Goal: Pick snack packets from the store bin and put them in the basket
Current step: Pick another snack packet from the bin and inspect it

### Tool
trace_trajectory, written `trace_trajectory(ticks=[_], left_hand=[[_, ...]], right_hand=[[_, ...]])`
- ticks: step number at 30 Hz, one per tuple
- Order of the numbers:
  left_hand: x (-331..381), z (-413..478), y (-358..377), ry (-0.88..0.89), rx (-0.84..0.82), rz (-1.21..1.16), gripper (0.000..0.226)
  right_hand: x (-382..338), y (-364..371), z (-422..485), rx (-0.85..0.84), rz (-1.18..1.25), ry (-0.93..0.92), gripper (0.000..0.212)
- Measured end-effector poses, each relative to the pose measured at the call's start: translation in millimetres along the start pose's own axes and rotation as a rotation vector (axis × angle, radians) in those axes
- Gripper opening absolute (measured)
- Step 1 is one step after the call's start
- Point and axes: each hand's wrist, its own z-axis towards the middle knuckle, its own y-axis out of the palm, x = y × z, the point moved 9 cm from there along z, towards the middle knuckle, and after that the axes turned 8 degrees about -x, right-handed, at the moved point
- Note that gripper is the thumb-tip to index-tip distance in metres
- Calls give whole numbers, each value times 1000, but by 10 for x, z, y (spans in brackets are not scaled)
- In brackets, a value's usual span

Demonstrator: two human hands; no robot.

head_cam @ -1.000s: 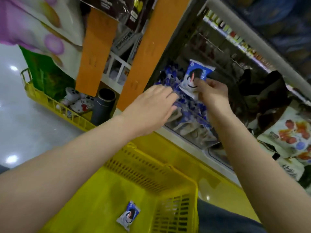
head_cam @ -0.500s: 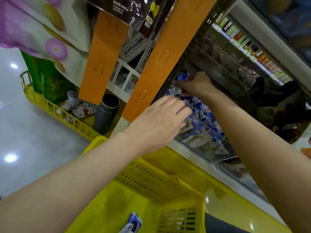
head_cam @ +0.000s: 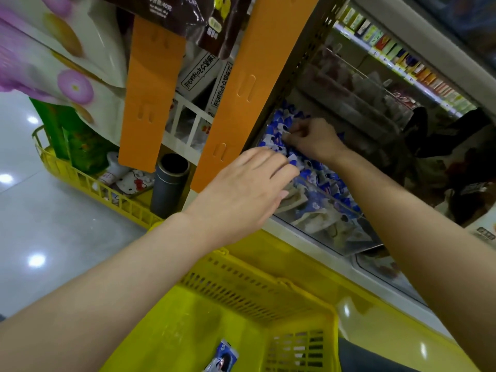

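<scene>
Above glossy floor (head_cam: 53, 237), the store bin (head_cam: 322, 229) holds blue snack packets (head_cam: 316, 181), the yellow basket (head_cam: 255, 288) 1 packet (head_cam: 222, 357). Right hand (head_cam: 314, 139) fingers (head_cam: 295, 130) pinch a bin packet (head_cam: 285, 134); left hand (head_cam: 241, 191) fingers (head_cam: 271, 162) lie straight.

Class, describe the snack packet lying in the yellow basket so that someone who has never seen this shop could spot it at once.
Start at the big yellow basket at the bottom of the view. On its floor, near the lower edge, lies a small blue-and-white packet. It is the only packet visible there; its look-alikes are heaped in the clear bin above.
</scene>
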Motion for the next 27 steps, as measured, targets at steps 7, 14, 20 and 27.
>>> trace_trajectory(ticks=[7, 14, 20, 27], left_hand=[[9, 12, 7, -40, -10, 5, 30], [67, 37, -26, -75, -49, 61, 31], [89, 78, -22, -87, -99, 92, 33], [122, 76, -8, -124, -158, 95, 40]], right_hand=[[-43, -2, 69, 94, -130, -6, 21], [-48, -120, -5, 226, -72, 10, 24], [102, -488, -356, 434, 137, -26, 27], [184, -573, -539, 386, 346, -109, 30]])
